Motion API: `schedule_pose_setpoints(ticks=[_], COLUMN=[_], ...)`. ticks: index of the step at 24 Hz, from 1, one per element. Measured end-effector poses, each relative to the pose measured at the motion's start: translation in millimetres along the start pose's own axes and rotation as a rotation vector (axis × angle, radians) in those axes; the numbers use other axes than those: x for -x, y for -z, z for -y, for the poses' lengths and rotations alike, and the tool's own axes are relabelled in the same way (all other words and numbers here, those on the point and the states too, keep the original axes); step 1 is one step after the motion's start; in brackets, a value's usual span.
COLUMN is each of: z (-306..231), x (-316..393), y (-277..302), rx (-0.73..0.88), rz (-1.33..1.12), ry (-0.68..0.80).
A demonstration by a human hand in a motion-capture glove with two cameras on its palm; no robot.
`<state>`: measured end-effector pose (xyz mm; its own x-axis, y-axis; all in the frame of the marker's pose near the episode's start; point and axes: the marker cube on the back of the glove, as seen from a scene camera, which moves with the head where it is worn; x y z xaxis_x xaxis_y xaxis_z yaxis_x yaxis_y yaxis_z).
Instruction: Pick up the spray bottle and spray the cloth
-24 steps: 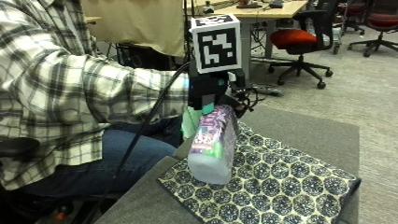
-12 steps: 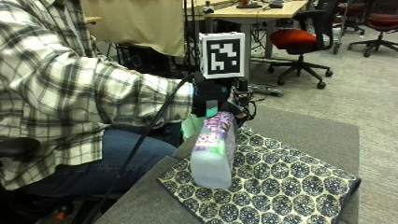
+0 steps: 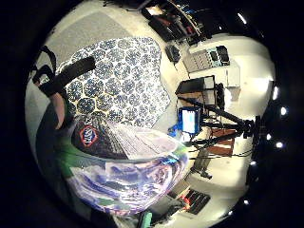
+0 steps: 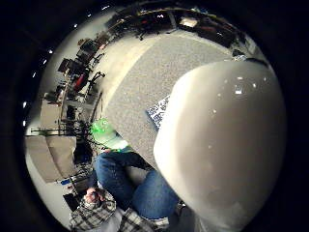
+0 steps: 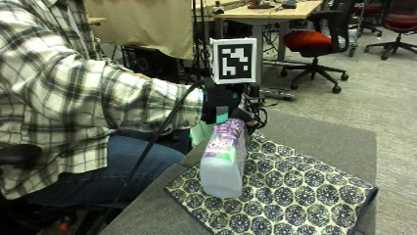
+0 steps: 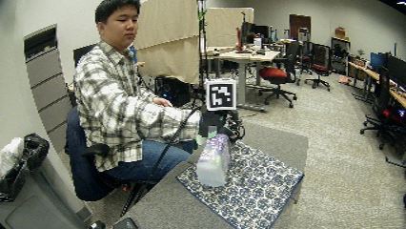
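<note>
Grey, short-piled surface (image 5: 326, 142), flat and matte, with the cloth (image 5: 287, 191) spread over the corner nearest the seated person. Cloth square-cut and thin, patterned all over in dark blue and white rosettes, one far edge rolled slightly over the edge of the surface.

Above the cloth, at the side nearest the person, hung the spray bottle (image 5: 224, 161): translucent plastic, rounded base, purple printed label, green spray head at the top. Clear of the cloth, base lowest, long axis close to upright and leaning a little, top toward the hand. Which way the nozzle faced relative to the cloth could not be made out.

Gloved right hand (image 5: 221, 105) clamped around the bottle's neck and spray head, directly over the cloth's near side. In the little-finger palm view, bottle (image 3: 128, 166) filling the near field with cloth (image 3: 118, 76) spread beyond it; in the thumb-side view, the bottle's smooth pale body (image 4: 222, 145) close against the palm.

Judged: lift done, spraying not yet; next move likely turns on aiming the head down at the cloth below.
</note>
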<state>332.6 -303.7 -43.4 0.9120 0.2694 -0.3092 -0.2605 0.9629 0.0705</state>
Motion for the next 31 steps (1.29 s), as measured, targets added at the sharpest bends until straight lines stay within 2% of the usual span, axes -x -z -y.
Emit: schedule_pose_setpoints(ticks=[7, 19, 26, 31], z=[0.4, -3.1, -5.8, -3.1], x=[-1.9, -9.3, 5.6, 25.6], y=[10.0, 39.9, 60.4, 78.2], rx=[-0.035, -0.148, -0.264, -0.354], rz=[0.114, 0.522, 0.834, 1.067], ry=[-0.05, -0.138, -0.106, -0.025])
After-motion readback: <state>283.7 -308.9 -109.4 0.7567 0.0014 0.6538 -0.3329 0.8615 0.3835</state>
